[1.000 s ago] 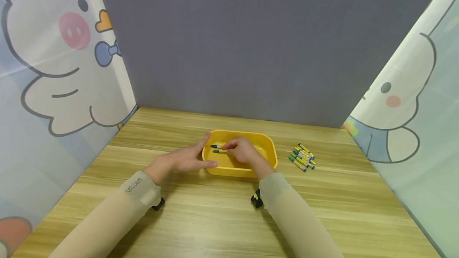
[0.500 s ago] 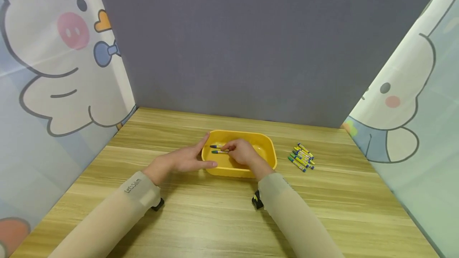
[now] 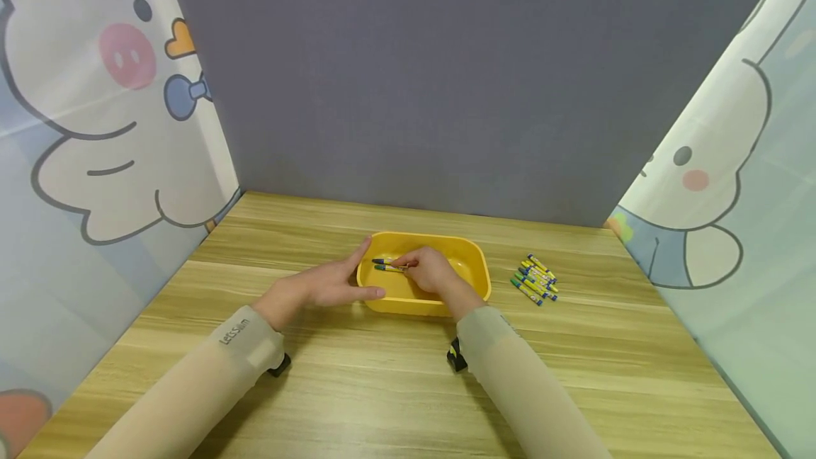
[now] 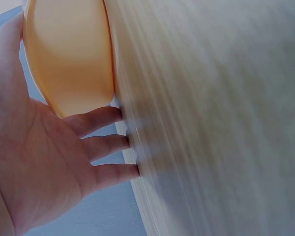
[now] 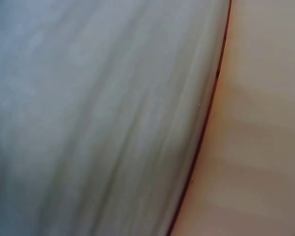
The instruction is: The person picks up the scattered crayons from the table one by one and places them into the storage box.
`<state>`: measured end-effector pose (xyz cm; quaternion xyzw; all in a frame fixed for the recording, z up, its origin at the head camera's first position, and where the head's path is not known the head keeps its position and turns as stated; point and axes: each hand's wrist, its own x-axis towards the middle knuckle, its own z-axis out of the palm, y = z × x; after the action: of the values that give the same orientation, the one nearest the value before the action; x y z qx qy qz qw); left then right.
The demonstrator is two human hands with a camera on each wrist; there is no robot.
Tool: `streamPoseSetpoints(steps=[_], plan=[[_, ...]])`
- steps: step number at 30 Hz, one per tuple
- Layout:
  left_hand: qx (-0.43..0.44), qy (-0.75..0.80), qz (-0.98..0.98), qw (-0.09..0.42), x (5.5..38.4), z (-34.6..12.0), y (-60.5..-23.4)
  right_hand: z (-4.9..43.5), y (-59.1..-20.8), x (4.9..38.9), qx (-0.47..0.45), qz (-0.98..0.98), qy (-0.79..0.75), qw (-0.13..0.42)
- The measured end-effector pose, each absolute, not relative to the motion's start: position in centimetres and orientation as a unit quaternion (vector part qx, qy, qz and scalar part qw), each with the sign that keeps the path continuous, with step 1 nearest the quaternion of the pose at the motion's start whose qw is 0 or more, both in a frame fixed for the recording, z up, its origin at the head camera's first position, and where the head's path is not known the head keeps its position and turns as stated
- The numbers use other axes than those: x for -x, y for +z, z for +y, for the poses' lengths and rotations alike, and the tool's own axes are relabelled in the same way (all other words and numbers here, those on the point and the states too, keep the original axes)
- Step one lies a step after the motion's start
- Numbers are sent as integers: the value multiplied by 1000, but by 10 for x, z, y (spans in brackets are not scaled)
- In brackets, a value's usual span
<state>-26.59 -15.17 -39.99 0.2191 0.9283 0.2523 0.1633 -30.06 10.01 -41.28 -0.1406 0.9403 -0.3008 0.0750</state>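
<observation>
A yellow plastic tray (image 3: 474, 278) stands on the table. Inside its left part lie a dark-blue-tipped crayon (image 3: 382, 261) and, just in front, a green-tipped crayon (image 3: 387, 268), roughly side by side. My right hand (image 3: 433, 271) reaches into the tray and pinches the right end of the green-tipped crayon; the fingertips are partly hidden. My left hand (image 3: 331, 283) is spread at the tray's left end, thumb on the rim. In the left wrist view, straight fingers (image 4: 115, 172) of it touch the table beside the tray. The right wrist view shows only the tray wall (image 5: 255, 123) and tabletop.
Right of the tray, a loose pile of several yellow crayons (image 3: 537, 278) lies on the wood-grain table (image 3: 357, 388). A grey panel (image 3: 408, 83) closes off the back, and printed cloths (image 3: 121, 147) hang at both sides.
The green-tipped crayon has shifted slightly back toward the blue-tipped one under my right hand. My left hand keeps its place at the tray.
</observation>
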Motion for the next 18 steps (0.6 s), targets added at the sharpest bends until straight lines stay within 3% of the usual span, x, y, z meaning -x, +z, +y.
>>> streamPoseSetpoints(steps=[10,18], plan=[[-215,250,930,163,265,-153,-400,99,-414,301,136,940,-303,82],[-213,252,929,166,263,-152,-397,104,-406,296,142,927,-343,57]])
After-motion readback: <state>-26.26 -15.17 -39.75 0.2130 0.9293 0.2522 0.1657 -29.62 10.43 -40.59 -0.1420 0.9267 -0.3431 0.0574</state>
